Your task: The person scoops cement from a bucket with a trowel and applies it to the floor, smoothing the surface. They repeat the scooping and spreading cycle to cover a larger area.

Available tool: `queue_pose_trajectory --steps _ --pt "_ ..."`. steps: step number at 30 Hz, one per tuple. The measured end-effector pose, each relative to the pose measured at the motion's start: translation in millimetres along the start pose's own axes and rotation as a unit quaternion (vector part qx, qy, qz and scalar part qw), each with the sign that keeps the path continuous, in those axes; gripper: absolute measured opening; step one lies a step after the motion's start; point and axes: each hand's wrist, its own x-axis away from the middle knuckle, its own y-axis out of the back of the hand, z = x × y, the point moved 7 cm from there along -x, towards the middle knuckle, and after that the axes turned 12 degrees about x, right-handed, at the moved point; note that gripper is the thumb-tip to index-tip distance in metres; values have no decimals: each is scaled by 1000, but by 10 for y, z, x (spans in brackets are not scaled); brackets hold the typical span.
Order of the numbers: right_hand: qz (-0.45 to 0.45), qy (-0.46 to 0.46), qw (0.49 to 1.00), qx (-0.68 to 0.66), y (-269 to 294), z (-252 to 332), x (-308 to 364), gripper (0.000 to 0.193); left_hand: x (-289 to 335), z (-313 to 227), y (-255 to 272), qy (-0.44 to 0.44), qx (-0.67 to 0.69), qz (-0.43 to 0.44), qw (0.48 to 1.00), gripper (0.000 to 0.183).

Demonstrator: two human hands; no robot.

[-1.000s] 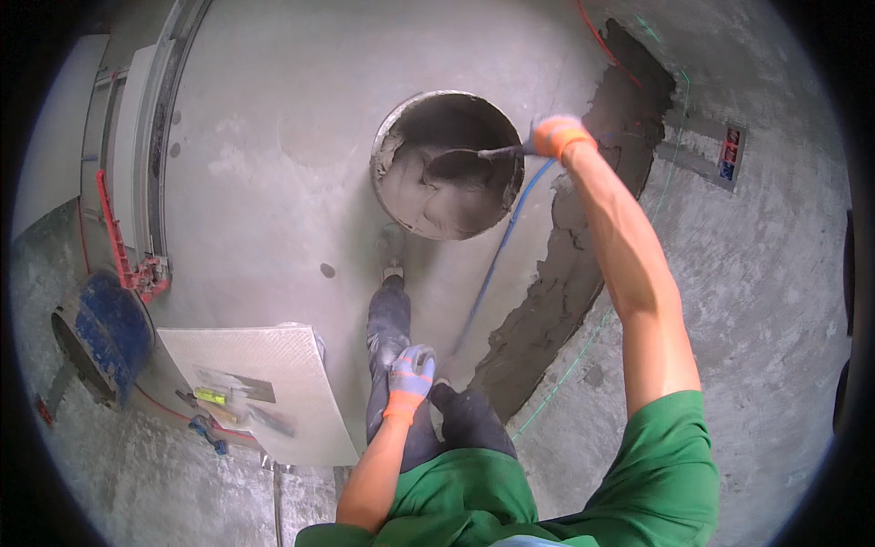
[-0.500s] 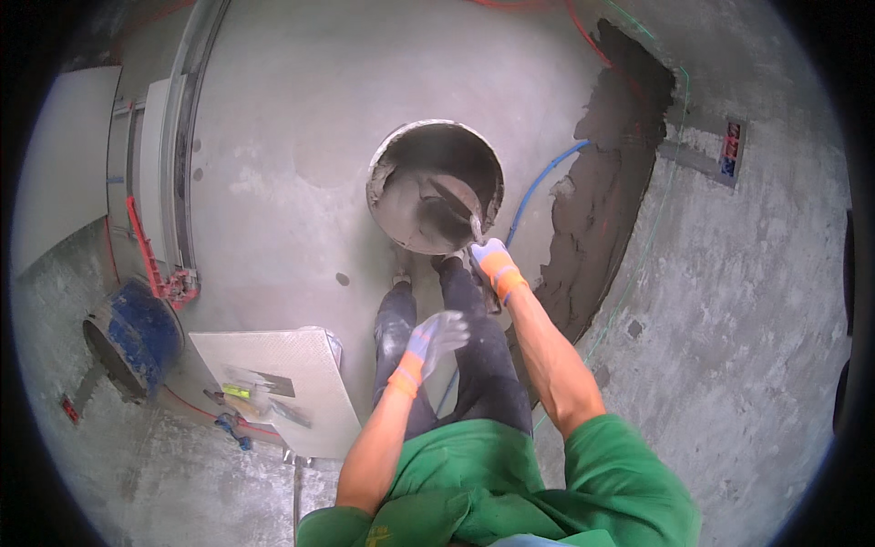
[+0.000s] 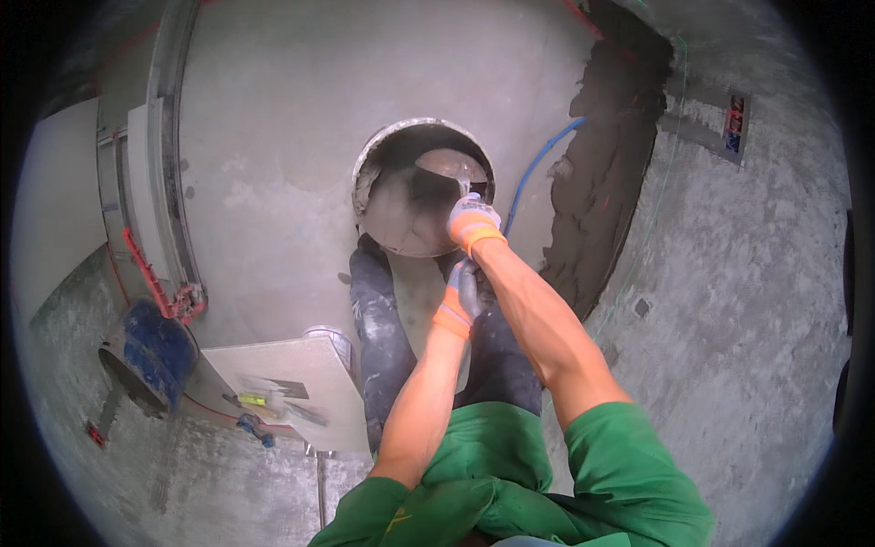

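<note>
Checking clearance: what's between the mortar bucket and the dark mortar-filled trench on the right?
In the head view, a blue hose runs over bare concrete floor between the bucket and the trench; nothing else shows there.

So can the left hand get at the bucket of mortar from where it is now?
Probably yes. The left hand hangs just below the bucket rim, with nothing between them but the person's own right hand, which is already at the rim with a trowel.

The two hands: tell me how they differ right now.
The right hand reaches over the bucket of grey mortar, gripping a trowel; the left hand sits lower, nearer the legs, what it holds unclear. The right arm stretches further than the left. Both wear grey gloves with orange cuffs.
</note>
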Motion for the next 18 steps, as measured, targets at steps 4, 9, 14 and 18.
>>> queue_pose_trajectory --steps 4,9,14,18 --pt "97 2 995 -9 -638 10 106 31 164 135 530 96 95 -108 985 16" --pt "38 -63 983 -167 -1134 137 483 27 623 -261 1064 42 -337 -24 940 12" --pt "218 -127 756 -604 -1324 652 796 21 862 -953 954 -87 -543 -52 833 8" --pt "357 -103 524 -766 -1026 1233 1036 17 1227 -1332 674 33 -279 -150 948 13"
